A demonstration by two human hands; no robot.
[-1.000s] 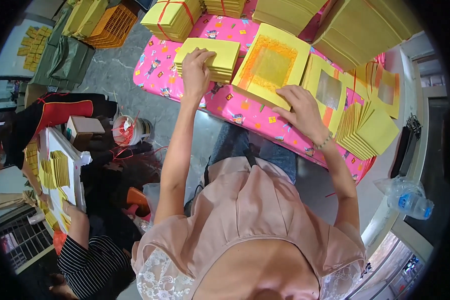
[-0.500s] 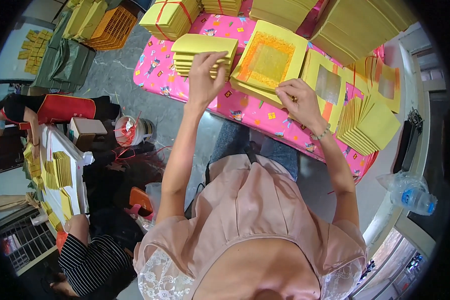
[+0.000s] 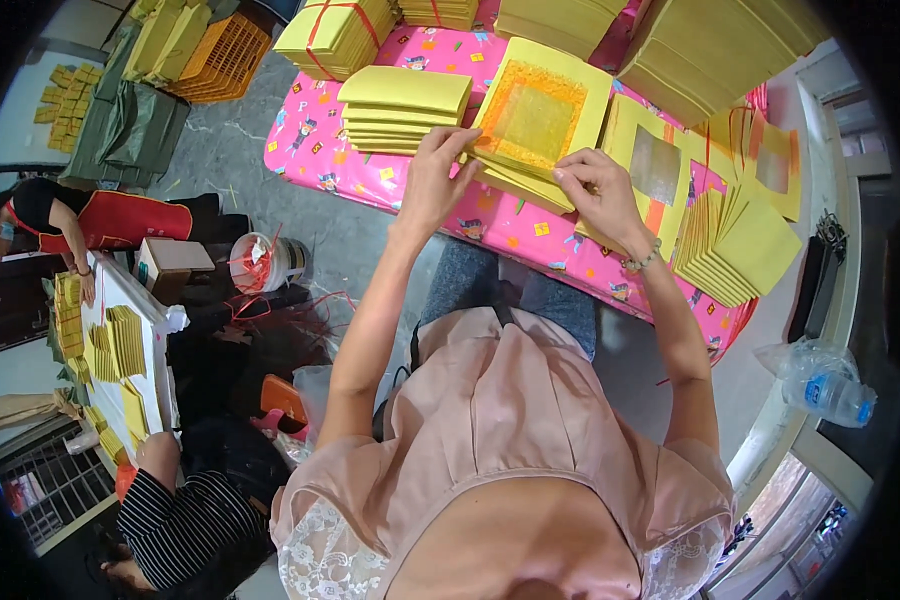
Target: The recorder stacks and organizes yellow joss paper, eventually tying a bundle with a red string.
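Both hands, the left hand (image 3: 432, 185) and right hand (image 3: 600, 195), pinch the yellow paper sheet (image 3: 536, 118) near the top middle, so keep its edges lined up and pull it gently.

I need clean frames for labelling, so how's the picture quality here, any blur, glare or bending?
Head view: even daylight, no harsh glare; both hands and the yellow sheet stack look sharp; fisheye bends the pink table edge, and the rim is black.
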